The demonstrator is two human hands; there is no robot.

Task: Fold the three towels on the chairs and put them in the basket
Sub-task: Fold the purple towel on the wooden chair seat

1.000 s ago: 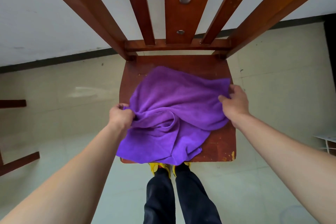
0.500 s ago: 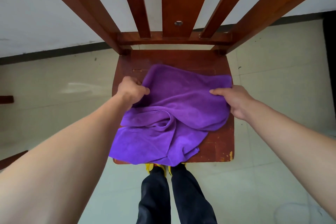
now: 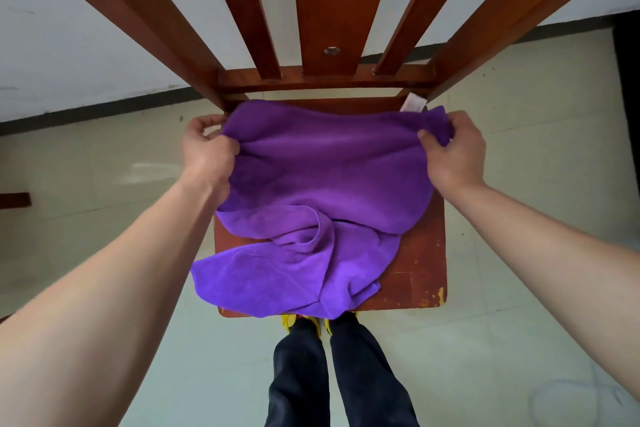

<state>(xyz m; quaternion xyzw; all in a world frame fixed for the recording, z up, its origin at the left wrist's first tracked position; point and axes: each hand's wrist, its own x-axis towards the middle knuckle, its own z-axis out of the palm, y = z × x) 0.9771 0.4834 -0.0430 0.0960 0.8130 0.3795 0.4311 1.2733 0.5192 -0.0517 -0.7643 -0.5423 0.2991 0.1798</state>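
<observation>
A purple towel (image 3: 322, 184) lies rumpled on the seat of a brown wooden chair (image 3: 419, 260). My left hand (image 3: 207, 149) grips the towel's far left corner near the chair back. My right hand (image 3: 450, 152) pinches the far right corner, where a small white label (image 3: 414, 103) sticks up. The far edge is stretched between both hands. The near part of the towel is bunched in folds and hangs slightly over the seat's front edge. No basket is in view.
The slatted chair back (image 3: 332, 10) rises close in front of me. My legs in dark trousers (image 3: 332, 367) stand at the seat's front edge. Pale tiled floor (image 3: 104, 166) surrounds the chair. A piece of another wooden chair (image 3: 14, 199) shows at the far left.
Both hands have moved from the towel's sides to its far corners and pulled that edge taut toward the chair back. The towel is spread wider than before.
</observation>
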